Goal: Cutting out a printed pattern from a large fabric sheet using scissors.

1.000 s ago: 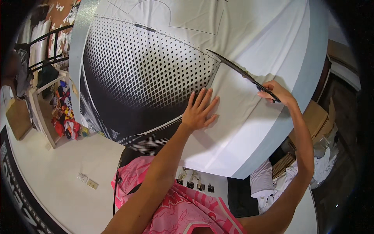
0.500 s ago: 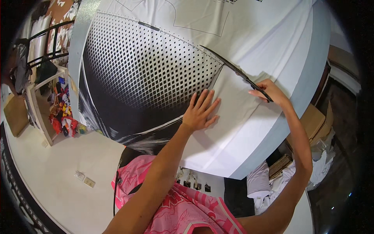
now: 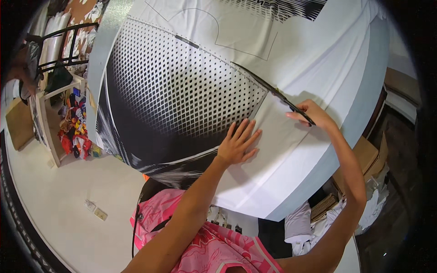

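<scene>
White printed fabric sheet (image 3: 273,50) covered the whole cutting table (image 3: 364,113), carrying a large black-and-white halftone diamond panel (image 3: 173,95) plus thin outlined pattern pieces near the far edge. A dark cut line ran diagonally along the panel's right border, from the upper middle down to the right hand.

Left hand (image 3: 237,144) lay flat on the fabric just below the panel's corner, fingers spread and released, pressing the cloth down.

Right hand (image 3: 314,114) was clenched around the handles of black scissors (image 3: 291,103), blades lying in the cut line and pointing up-left. Blade tips blended into the dark line, so whether they were open or closed could not be told.

Table's near-right edge hid the floor clutter; the shelf (image 3: 50,118) at left was distorted by the lens rim.

Versus half a second earlier: scissors sat slightly further along the line; left hand barely shifted.
</scene>
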`<action>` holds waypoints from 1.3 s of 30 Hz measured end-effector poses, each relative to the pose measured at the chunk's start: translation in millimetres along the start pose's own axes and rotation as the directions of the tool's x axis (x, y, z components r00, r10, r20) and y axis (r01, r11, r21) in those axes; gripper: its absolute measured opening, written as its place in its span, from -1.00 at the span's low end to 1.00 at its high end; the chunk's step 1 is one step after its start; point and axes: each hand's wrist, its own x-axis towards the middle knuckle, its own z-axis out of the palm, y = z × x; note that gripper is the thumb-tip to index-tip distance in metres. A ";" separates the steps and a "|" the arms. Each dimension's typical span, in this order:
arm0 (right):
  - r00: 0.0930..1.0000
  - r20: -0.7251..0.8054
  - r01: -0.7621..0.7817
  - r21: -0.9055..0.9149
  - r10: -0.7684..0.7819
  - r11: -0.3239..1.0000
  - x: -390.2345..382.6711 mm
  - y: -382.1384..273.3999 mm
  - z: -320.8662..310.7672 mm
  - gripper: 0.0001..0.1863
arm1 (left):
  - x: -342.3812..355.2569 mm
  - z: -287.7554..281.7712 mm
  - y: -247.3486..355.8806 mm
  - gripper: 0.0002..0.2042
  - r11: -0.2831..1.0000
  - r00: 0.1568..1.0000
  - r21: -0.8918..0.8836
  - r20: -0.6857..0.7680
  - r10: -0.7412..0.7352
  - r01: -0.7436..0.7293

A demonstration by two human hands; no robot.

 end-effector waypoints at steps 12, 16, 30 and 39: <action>1.000 0.022 -0.005 0.105 0.003 0.994 22.6 -20.6 14.4 -0.46 | -2.9 1.6 0.5 -0.33 0.997 1.000 -0.081 0.002 -0.009 0.009; 1.000 -0.006 0.022 0.097 -0.022 0.995 24.4 -29.9 16.4 -0.42 | -0.7 -2.9 0.7 -0.33 0.997 1.000 -0.078 -0.023 0.003 -0.004; 0.998 0.032 0.050 0.130 -0.054 0.990 51.7 -86.5 12.3 -0.41 | -1.5 -1.9 0.0 -0.34 0.996 1.000 -0.088 -0.028 -0.005 0.002; 0.999 0.039 0.022 0.130 -0.027 0.991 65.7 -120.5 11.3 -0.46 | -2.7 -1.8 -1.7 -0.35 0.996 0.999 -0.092 -0.049 0.016 -0.020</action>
